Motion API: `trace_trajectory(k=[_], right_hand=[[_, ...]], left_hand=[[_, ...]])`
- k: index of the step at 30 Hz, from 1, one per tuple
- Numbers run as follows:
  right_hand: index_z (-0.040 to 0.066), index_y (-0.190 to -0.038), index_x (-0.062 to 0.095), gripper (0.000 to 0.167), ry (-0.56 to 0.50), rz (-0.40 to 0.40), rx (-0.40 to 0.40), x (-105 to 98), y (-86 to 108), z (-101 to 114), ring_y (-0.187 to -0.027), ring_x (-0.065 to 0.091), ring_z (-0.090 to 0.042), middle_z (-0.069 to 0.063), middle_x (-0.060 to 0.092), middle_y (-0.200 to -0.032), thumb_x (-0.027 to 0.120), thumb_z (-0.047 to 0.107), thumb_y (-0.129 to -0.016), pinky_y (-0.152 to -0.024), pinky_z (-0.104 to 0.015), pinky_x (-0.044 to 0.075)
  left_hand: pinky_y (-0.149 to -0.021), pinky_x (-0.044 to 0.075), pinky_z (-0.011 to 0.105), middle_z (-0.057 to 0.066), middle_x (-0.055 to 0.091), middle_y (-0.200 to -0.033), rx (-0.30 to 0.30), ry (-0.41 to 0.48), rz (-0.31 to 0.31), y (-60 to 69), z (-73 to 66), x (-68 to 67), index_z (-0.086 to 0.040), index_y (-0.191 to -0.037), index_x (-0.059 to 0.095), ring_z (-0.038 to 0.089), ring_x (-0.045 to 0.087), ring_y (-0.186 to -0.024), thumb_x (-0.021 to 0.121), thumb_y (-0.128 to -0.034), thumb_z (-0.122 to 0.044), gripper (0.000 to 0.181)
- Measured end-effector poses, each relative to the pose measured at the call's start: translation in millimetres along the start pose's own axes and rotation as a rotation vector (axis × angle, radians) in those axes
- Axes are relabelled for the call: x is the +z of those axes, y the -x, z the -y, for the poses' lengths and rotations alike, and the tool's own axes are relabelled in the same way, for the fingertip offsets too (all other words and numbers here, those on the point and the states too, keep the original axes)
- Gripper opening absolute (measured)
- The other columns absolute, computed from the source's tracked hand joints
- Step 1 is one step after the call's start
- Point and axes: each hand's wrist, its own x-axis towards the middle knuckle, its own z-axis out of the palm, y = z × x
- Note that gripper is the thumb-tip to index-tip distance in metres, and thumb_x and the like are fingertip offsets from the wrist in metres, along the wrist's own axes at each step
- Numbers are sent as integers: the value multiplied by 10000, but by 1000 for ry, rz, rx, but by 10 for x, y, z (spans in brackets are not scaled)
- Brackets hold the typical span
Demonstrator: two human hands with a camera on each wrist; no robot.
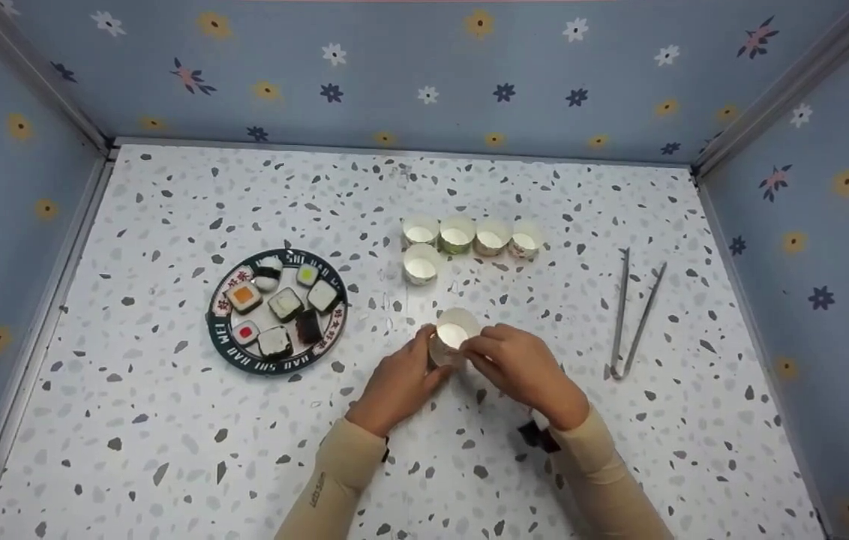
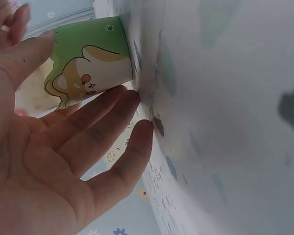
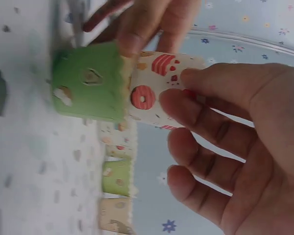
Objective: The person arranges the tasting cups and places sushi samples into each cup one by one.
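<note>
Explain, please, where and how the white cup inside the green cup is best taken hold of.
Best, I think, by the upper wall of the white cup, pinched from the right side: this part stands out above the green cup, whose wall the left hand holds. The right hand pinches there.

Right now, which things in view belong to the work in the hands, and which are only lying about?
Probably part of the job:
green cup, held by the left hand
white printed cup partly inside it, pinched by the right hand
five cups standing beyond

Apparently just lying about, untouched:
tongs
plate with sushi pieces
</note>
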Motion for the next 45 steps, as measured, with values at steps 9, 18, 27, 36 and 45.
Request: trace_trajectory(k=[9, 18, 27, 36, 45], right_hand=[[113, -946, 769, 58, 66, -111, 65, -23, -276, -311, -635, 548, -166, -3, 626, -755, 712, 110, -936, -556, -326, 488], [144, -987, 775, 85, 75, -11, 225, 194, -479, -556, -669, 582, -184, -19, 649, -807, 696, 159, -958, -581, -367, 503], [129, -969, 772, 96, 73, 36, 283, 342, -581, -696, -720, 614, -246, -48, 655, -811, 676, 142, -963, -630, -406, 527], [142, -975, 773, 124, 69, 75, 327, 386, -650, -739, -705, 596, -241, -45, 648, -804, 649, 151, -976, -611, -405, 514], [131, -1142, 741, 195, 70, 81, 350, 389, -673, -728, -835, 654, -284, -69, 696, -924, 656, 203, -982, -667, -442, 543]], left_hand=[[-959, 483, 499, 220, 565, -1366, -5, 40, 6, -6, 12, -15, -86, -1498, 355, 399, 608, -1139, 683, -960, -351, 684], [-920, 499, 504, 217, 583, -1336, 17, 28, -13, 14, -10, -6, -69, -1471, 375, 406, 622, -1106, 684, -962, -335, 652], [-931, 499, 492, 203, 592, -1324, 10, 28, -5, 17, -7, 9, -89, -1481, 370, 389, 629, -1098, 674, -968, -351, 651], [-945, 494, 495, 199, 576, -1359, 9, 32, -9, 14, -15, -7, -91, -1490, 368, 395, 621, -1113, 674, -965, -356, 663], [-897, 508, 494, 182, 592, -1331, 35, 18, -19, 16, 4, -8, -95, -1476, 374, 374, 634, -1082, 665, -973, -359, 638]])
